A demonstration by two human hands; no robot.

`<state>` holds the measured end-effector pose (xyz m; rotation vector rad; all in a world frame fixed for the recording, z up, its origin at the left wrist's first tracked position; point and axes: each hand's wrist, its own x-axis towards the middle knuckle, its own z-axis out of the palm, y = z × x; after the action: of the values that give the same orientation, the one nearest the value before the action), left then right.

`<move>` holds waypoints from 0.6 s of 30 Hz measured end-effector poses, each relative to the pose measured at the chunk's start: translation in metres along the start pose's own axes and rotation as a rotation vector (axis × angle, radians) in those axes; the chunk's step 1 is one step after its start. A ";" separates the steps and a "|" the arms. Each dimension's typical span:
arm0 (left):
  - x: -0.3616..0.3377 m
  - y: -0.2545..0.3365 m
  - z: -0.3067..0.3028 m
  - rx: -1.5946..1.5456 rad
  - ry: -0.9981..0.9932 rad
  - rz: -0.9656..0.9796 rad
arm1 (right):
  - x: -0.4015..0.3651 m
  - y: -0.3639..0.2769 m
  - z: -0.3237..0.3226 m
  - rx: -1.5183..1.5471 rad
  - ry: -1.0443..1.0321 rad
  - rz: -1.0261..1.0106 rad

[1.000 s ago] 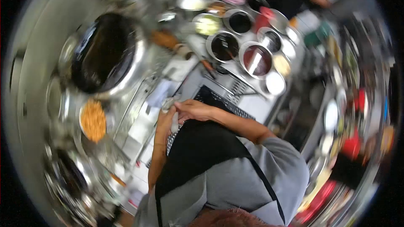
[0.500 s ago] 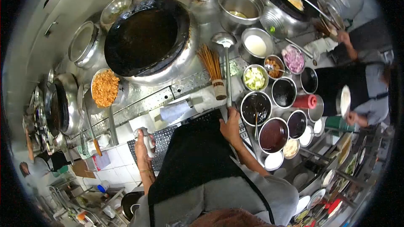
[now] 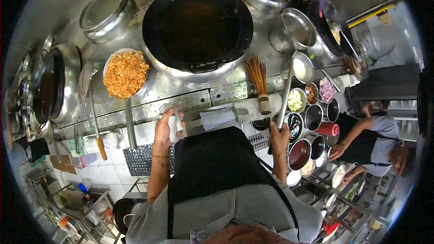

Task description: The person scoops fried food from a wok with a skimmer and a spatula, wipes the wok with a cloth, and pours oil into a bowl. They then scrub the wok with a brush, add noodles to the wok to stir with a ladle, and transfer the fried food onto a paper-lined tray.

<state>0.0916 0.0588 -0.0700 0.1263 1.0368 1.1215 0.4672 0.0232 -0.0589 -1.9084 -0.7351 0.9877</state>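
Note:
A folded white cloth (image 3: 173, 128) is gripped in my left hand (image 3: 163, 129), in front of the stove edge. My right hand (image 3: 279, 138) is closed around the long handle of a metal ladle (image 3: 286, 91). The handle slants up and away; its far end overlaps a metal pot, so the bowl is hard to tell apart. Ahead of both hands sits a large black wok (image 3: 196, 31) with dark liquid in it. A bamboo brush (image 3: 258, 81) stands bristles-up between the wok and my right hand. Right of the ladle are bowls of cut green vegetable (image 3: 295, 100) and red sauce (image 3: 299, 154).
Orange crumbly food (image 3: 125, 74) fills a long-handled pan on the left. A folded blue-white cloth (image 3: 218, 119) lies at the counter's front edge. A red bottle (image 3: 328, 129) lies among several sauce bowls. A co-worker (image 3: 379, 142) reaches in from the right.
My right hand has lifted the ladle and swung it right and up. My left hand still holds the cloth, raised slightly. The view has turned left, and the co-worker now bends closer to the bowls.

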 end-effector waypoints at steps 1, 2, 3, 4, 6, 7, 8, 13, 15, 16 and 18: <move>0.003 0.004 -0.002 -0.001 -0.016 -0.008 | -0.018 -0.032 0.005 0.092 -0.060 0.063; 0.005 0.008 -0.006 0.002 -0.028 -0.013 | -0.018 -0.035 0.009 0.079 -0.054 0.070; 0.010 0.008 -0.014 0.005 -0.044 -0.029 | -0.017 -0.036 0.012 0.128 -0.097 -0.015; 0.012 0.012 -0.014 0.002 -0.040 -0.035 | -0.013 -0.037 0.018 0.181 -0.143 -0.101; 0.017 0.019 -0.007 0.017 -0.085 -0.053 | 0.005 -0.035 0.037 0.192 -0.179 -0.160; 0.021 0.020 -0.006 0.004 -0.115 -0.049 | 0.011 -0.044 0.045 0.181 -0.182 -0.157; 0.024 0.021 -0.001 -0.001 -0.106 -0.048 | 0.016 -0.053 0.051 0.168 -0.188 -0.155; 0.031 0.028 0.021 -0.224 -0.179 -0.158 | 0.044 -0.099 0.051 0.184 -0.258 -0.134; 0.039 0.035 0.031 -0.341 -0.265 -0.208 | 0.055 -0.105 0.053 0.147 -0.255 -0.246; 0.042 0.039 0.036 -0.343 -0.252 -0.193 | 0.058 -0.113 0.052 0.170 -0.262 -0.260; 0.047 0.050 0.054 -0.399 -0.198 -0.258 | 0.059 -0.129 0.058 0.224 -0.265 -0.320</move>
<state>0.0994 0.1409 -0.0414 -0.2067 0.6189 1.0351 0.4340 0.1541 0.0132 -1.4293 -1.0018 1.0775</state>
